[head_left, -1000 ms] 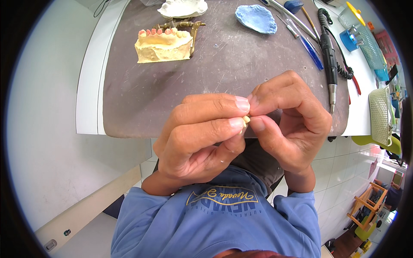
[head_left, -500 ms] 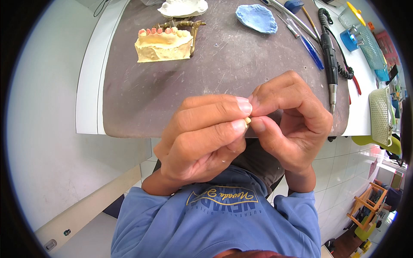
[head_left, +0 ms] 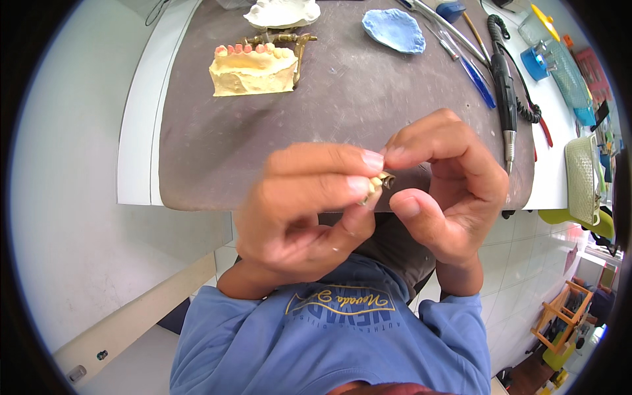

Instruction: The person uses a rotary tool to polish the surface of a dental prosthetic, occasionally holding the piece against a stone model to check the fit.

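Note:
Between the thumb and fingertips of my left hand (head_left: 309, 204) is a small dental bridge (head_left: 376, 182), with yellowish tooth surfaces and a dark metallic hollow end facing right. My fingers cover part of it, and that hand is slightly smeared by motion. My right hand (head_left: 454, 178) is beside it, the index fingertip at the bridge's upper edge near my left fingertips. Its thumb stands apart below, so the right hand is open. Farther off to the left, a cream plaster dental model (head_left: 253, 74) with several pinkish-red tooth stumps sits on a brass articulator (head_left: 299, 56).
A white plaster cast (head_left: 283, 13) and a blue moulded piece (head_left: 394, 31) lie at the back of the brown mat (head_left: 217, 145). Along the right are a blue-handled tool (head_left: 478, 82), a black rotary handpiece (head_left: 505, 99) with coiled cord, a blue bur holder (head_left: 536, 62) and a cream basket (head_left: 582, 178).
My right thumb has moved down and away from the bridge. The bridge has turned, so its dark metallic end now shows. My left fingers have shifted around it.

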A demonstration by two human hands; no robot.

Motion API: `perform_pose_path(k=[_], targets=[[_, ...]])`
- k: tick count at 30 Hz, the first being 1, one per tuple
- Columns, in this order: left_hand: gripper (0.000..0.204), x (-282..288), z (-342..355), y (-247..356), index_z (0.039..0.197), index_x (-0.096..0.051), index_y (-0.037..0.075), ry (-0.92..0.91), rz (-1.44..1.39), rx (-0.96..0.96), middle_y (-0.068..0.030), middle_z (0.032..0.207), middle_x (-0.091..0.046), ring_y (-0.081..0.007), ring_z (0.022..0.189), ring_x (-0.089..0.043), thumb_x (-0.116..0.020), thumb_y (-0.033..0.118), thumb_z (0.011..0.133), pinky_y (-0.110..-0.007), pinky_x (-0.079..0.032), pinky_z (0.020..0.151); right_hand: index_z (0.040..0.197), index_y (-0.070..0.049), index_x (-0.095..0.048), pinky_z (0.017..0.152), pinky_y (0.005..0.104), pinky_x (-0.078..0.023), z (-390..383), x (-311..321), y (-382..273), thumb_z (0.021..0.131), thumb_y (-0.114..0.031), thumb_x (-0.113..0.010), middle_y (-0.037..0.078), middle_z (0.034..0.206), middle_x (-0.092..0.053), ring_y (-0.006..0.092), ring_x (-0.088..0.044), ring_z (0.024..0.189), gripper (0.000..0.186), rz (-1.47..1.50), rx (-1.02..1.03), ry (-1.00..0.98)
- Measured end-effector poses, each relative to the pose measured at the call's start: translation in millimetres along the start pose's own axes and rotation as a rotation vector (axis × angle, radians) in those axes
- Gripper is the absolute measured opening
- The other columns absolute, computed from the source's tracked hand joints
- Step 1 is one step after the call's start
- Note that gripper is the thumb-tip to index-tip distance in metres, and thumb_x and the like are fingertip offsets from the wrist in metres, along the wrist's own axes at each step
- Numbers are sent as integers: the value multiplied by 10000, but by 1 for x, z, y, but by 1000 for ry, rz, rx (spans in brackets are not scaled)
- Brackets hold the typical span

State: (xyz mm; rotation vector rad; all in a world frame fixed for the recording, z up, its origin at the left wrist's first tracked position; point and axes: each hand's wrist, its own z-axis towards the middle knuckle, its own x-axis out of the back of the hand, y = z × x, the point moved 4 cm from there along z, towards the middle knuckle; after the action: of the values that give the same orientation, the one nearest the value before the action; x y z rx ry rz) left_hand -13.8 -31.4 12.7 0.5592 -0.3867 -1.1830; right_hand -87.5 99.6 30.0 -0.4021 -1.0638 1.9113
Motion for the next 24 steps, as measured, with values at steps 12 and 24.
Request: perform_pose_path(k=[12, 24], targets=[[250, 0, 7, -2, 953, -487, 12, 76, -252, 490, -146, 913, -597, -156, 833, -608, -661, -24, 778, -263, -525, 727, 820, 17, -621, 641, 260, -416, -5, 1, -1, 706, -159, -774, 91, 760, -603, 161, -560, 711, 259, -133, -47, 59], [246, 1, 6, -3, 948, -485, 41, 107, -199, 589, -108, 839, -604, -105, 745, -586, -674, 51, 792, -221, -491, 663, 814, 17, -618, 627, 249, -414, -6, 0, -2, 727, -239, -777, 94, 750, -607, 153, -559, 696, 314, -118, -40, 81]])
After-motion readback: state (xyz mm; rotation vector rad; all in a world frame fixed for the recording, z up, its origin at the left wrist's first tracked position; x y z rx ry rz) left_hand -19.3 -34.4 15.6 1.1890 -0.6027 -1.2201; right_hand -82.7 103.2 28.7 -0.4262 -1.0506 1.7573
